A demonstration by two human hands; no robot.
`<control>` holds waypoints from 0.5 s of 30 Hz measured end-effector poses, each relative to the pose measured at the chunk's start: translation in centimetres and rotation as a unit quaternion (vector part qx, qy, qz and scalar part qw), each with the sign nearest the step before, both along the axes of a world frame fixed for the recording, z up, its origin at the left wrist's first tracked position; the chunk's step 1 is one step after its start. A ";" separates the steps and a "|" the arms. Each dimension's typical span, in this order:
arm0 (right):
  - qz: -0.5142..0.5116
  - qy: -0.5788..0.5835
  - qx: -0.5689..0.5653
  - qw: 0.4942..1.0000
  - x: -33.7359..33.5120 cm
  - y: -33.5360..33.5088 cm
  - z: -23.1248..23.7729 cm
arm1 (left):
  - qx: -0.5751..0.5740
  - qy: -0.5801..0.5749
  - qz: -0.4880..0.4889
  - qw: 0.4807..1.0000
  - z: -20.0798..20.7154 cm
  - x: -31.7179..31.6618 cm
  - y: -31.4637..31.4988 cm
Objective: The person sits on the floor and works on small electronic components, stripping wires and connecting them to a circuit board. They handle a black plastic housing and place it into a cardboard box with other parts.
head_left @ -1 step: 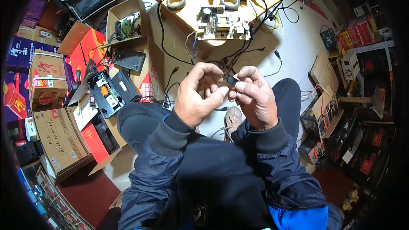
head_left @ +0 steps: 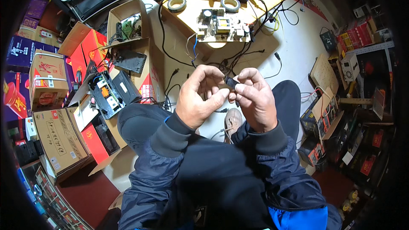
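"Wooden counter (head_left: 183, 18), head view: what is stocked?"

"One circuit board (head_left: 223, 26), two tape rolls (head_left: 177, 10)."

"And what is held?"

"Small black connector (head_left: 231, 82): pinched in the grip of the right hand (head_left: 258, 98), just beside the left hand (head_left: 198, 99). Left grip: curled; whether anything is held cannot be told."

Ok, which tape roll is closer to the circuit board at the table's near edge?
The right tape roll: it lies just behind the circuit board; the left tape roll sits past the board's left end.

The small part (head_left: 231, 82) is black, the shoe (head_left: 232, 120) brown, the cuffs (head_left: 269, 139) dark grey.
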State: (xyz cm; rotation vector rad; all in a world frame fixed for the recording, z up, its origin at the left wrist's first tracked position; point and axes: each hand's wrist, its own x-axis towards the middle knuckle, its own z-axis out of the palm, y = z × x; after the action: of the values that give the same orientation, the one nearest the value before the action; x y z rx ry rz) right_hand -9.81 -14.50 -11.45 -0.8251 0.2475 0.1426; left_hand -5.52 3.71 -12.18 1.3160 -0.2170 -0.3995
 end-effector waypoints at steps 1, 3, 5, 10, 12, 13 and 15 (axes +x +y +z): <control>-0.012 -0.019 -0.026 0.999 0.0 0.2 0.1 | -0.030 0.018 0.009 0.999 -0.1 -0.1 -0.1; -0.031 -0.037 -0.123 0.991 -0.1 0.5 0.2 | -0.049 0.066 0.001 0.997 -0.3 0.2 0.0; -0.043 -0.059 -0.199 0.977 -0.4 0.8 0.3 | -0.048 0.124 -0.022 0.991 -0.5 0.6 0.3; -0.014 -0.078 -0.283 0.956 -0.8 1.2 0.5 | -0.060 0.189 -0.047 0.979 -0.9 0.7 0.4; -0.010 -0.068 -0.302 0.951 -0.9 1.1 0.5 | -0.041 0.188 -0.045 0.980 -1.0 0.9 0.6; -0.013 -0.081 -0.306 0.948 -0.7 1.3 0.4 | -0.062 0.195 -0.040 0.978 -1.0 0.8 0.6; -0.004 -0.074 -0.280 0.957 -0.7 1.2 0.2 | -0.059 0.171 -0.041 0.983 -1.2 0.8 0.6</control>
State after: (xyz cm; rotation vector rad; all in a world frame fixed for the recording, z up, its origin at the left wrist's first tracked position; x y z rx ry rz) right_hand -10.48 -13.28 -11.21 -1.3933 0.1500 -0.0020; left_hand -4.73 4.28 -13.35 1.1047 -0.0059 -0.6651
